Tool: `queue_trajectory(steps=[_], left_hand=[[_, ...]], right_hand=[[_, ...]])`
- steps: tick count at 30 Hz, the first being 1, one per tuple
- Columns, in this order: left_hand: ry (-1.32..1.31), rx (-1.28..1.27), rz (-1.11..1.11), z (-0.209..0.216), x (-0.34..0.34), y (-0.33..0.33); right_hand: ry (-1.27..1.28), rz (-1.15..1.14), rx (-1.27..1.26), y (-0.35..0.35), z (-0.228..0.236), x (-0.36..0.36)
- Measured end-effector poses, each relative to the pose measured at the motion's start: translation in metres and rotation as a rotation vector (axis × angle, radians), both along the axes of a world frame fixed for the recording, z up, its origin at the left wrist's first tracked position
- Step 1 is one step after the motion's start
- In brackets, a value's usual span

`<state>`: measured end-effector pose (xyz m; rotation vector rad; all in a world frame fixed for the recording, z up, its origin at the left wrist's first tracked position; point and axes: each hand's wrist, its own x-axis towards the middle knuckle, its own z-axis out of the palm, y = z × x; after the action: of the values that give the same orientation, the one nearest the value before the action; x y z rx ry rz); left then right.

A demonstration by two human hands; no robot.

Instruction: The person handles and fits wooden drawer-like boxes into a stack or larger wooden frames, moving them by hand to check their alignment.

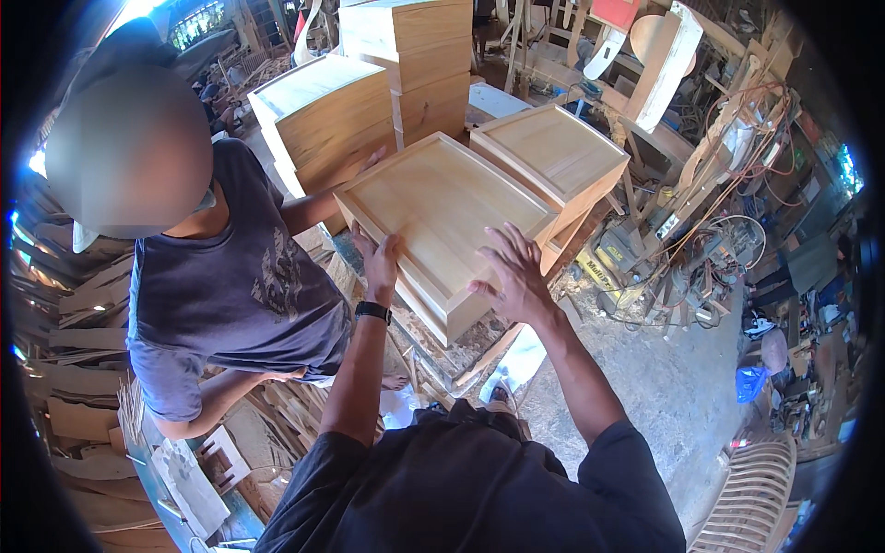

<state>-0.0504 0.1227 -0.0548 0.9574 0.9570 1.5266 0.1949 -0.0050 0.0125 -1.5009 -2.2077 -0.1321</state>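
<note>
A pale wooden drawer (452,221) lies in front of me with a flat, rimmed face upward. My left hand (376,267), with a dark watch on its wrist, grips the drawer's left side, fingers over the rim. Fingers spread, my right hand (516,276) is over the near right part of the same drawer; whether it touches the surface is hard to tell. A co-worker at the left reaches a hand (371,161) to the drawer's far left corner. Just beyond, to the right, sits a similar drawer (558,152).
Stacked wooden drawers (419,64) rise behind, with another stack (323,115) nearer the co-worker (249,249). At the right stand a yellow machine (613,263) and tangled cables (747,138). Wood strips (295,410) lie at lower left; a slatted wooden piece (751,493) is at lower right.
</note>
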Motion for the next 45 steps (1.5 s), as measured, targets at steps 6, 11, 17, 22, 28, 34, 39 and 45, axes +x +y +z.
queue_trajectory(steps=[6, 11, 17, 22, 28, 34, 39, 45], left_hand=[[-0.059, 0.012, -0.007, -0.002, -0.001, 0.003], [-0.075, -0.016, -0.049, -0.005, -0.007, 0.003], [-0.097, -0.003, -0.071, -0.003, -0.006, 0.002], [-0.114, 0.007, -0.077, -0.004, -0.008, 0.004], [-0.116, 0.044, -0.068, -0.005, -0.01, 0.002], [-0.098, 0.07, -0.083, -0.006, -0.007, 0.0], [-0.028, 0.087, -0.029, -0.014, -0.018, 0.007], [0.018, 0.066, -0.009, -0.005, -0.012, -0.001]], right_hand=[[-0.012, -0.087, -0.136, 0.001, -0.013, -0.007], [0.172, -0.148, 0.12, -0.001, -0.004, 0.004], [0.366, -0.313, 0.065, -0.007, -0.019, 0.021], [0.495, -0.32, -0.011, -0.002, -0.036, 0.017], [0.568, -0.294, -0.03, -0.01, -0.04, 0.004], [0.494, -0.259, -0.009, -0.03, -0.037, -0.02], [0.284, -0.119, 0.053, -0.031, -0.013, -0.032], [0.166, 0.064, 0.015, -0.029, -0.001, -0.043]])
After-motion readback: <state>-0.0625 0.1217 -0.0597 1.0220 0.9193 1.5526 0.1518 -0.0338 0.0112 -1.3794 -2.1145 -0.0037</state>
